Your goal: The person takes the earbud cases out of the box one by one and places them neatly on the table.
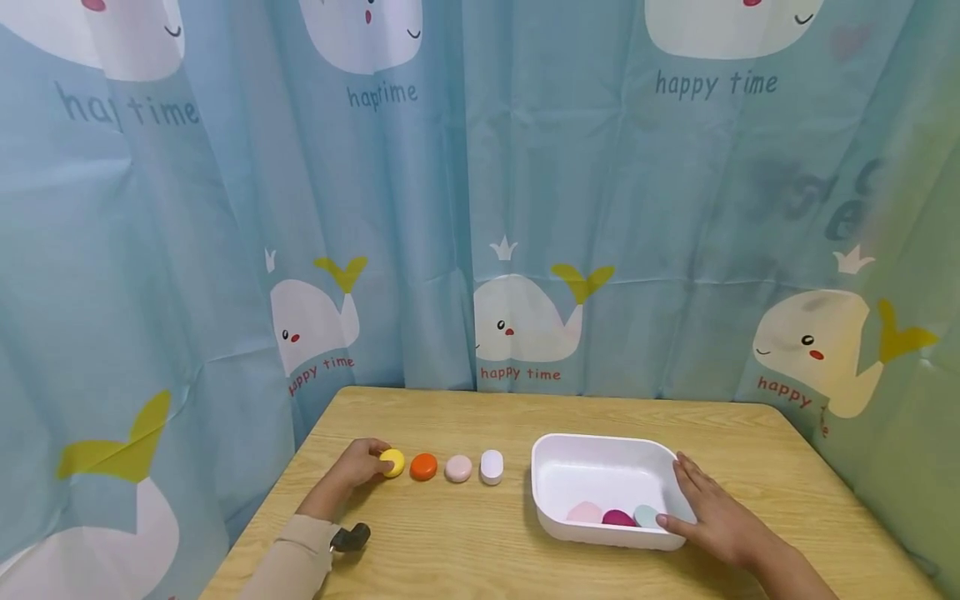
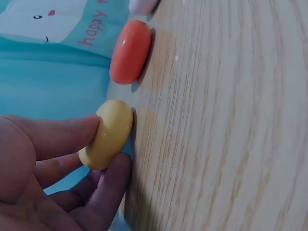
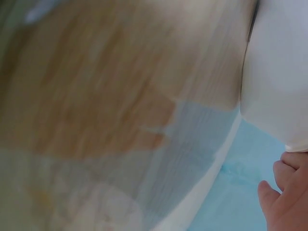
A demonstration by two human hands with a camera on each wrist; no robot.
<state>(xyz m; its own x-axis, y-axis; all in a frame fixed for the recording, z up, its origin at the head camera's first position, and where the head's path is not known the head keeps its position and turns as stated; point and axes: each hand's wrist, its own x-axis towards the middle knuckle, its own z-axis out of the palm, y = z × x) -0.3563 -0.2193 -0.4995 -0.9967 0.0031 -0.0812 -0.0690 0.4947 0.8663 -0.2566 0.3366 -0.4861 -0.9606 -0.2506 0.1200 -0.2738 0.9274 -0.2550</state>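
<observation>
My left hand [image 1: 362,462] pinches a smooth, rounded yellow disc [image 2: 109,132] between thumb and fingers, at the left end of a row. To its right on the table come an orange-red disc [image 1: 423,467], a pale pink disc [image 1: 459,468] and a white oblong piece [image 1: 492,467]. What these pieces are, I cannot tell. On the right stands a white plastic basin [image 1: 600,536]. My right hand [image 1: 716,512] holds its right side, thumb over the rim. Inside lie a light pink piece [image 1: 584,512], a dark magenta piece [image 1: 618,517] and a pale mint piece [image 1: 646,516], partly hidden by the front wall.
All this stands on a light wood-grain table [image 1: 442,550]. Blue curtains [image 1: 420,208] with printed whales hang behind and beside it. A black strap end [image 1: 351,537] sticks out by my left sleeve [image 1: 296,554]. The right wrist view is mostly blurred.
</observation>
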